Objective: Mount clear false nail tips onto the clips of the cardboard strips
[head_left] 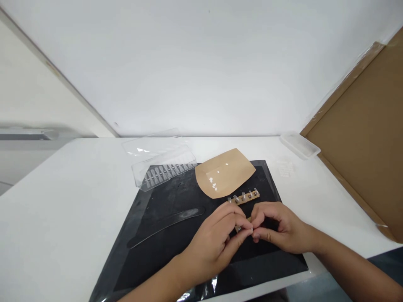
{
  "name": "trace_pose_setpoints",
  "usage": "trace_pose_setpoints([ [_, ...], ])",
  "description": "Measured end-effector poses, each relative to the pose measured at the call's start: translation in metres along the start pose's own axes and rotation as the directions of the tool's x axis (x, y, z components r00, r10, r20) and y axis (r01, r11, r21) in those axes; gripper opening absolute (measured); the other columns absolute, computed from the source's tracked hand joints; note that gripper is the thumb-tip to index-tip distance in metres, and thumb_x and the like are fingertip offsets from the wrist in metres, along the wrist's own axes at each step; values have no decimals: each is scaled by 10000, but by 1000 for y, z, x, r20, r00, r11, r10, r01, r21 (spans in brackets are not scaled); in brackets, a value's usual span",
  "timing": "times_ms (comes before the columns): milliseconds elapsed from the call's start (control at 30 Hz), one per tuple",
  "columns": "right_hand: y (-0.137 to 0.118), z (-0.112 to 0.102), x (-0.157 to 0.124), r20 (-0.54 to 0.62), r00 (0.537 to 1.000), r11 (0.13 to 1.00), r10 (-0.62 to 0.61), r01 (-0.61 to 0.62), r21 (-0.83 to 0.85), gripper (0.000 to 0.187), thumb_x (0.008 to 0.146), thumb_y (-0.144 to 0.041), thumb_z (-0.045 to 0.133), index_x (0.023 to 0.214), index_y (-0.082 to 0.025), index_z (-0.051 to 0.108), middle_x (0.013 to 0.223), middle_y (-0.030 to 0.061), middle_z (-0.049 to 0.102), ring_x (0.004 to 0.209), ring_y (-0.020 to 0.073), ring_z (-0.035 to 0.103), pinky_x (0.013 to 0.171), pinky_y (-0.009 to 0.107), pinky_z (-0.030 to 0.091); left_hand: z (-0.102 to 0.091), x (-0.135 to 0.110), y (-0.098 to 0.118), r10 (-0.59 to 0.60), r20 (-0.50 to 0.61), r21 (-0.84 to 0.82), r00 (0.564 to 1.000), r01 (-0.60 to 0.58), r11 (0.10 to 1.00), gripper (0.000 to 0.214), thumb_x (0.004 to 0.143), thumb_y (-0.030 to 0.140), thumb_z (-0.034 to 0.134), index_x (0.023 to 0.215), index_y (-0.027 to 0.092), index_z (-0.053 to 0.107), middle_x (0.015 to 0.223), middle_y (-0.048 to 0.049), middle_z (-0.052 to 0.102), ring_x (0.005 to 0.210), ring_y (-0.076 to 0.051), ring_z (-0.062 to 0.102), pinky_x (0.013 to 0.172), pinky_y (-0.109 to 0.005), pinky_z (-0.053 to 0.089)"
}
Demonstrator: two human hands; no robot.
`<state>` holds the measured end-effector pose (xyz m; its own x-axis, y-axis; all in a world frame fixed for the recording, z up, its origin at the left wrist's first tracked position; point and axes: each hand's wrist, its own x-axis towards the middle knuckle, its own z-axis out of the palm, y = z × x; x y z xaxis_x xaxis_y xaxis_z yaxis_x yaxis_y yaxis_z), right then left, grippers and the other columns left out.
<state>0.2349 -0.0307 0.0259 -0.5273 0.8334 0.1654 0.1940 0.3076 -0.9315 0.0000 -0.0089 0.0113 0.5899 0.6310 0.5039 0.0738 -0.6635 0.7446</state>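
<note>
My left hand [217, 237] and my right hand [278, 226] meet over the black mat [163, 235], fingers pinched together on a small wooden stick [244, 224] that mostly hides between them. Just beyond my fingertips lies a wooden strip [245, 196] carrying several clear nail tips. A tan paper tray [225, 172] with a few small clear tips in it sits behind the strip. A long clear curved piece [170, 224] lies on the mat to the left of my left hand.
A clear plastic box [163, 170] of nail tips, lid open, stands at the mat's far left corner. A shallow clear tray [299, 144] and a small clear sheet [286, 167] lie at the back right. A brown cardboard panel [365, 142] leans on the right.
</note>
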Motion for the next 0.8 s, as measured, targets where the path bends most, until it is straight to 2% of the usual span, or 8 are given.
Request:
trace_pose_setpoints([
  [133,2,3,-1,-45,998,999,-36,36,-1,94,1013,-257,694,946,-196,719,848,24,720,794,142,680,759,282,546,1,-1,-3,37,-64,-4,997,-38,999,144,987,123,668,1099,193,727,981,-75,678,906,-172,672,775,-280,601],
  [333,1,4,-3,-84,996,1000,-21,21,3,113,1024,-248,670,930,-194,700,835,27,735,781,142,687,749,281,547,-3,0,-3,58,-71,-52,996,-62,997,226,970,89,675,1156,188,758,975,-98,704,863,-163,685,567,-186,549],
  [533,1,7,-2,-112,993,1000,-25,24,-17,125,1009,-272,691,909,-197,702,820,23,725,741,137,676,697,266,546,1,1,-3,-3,-116,-109,993,-9,994,198,926,81,690,1072,175,785,904,-97,699,769,-144,658,436,-126,481],
  [800,1,9,-1,-103,993,978,-66,44,-203,90,999,-277,691,958,-209,733,844,35,719,751,151,652,705,282,536,6,5,-1,-15,-189,-72,982,1,997,133,800,34,720,830,158,754,758,-73,686,716,-150,632,385,-111,451],
])
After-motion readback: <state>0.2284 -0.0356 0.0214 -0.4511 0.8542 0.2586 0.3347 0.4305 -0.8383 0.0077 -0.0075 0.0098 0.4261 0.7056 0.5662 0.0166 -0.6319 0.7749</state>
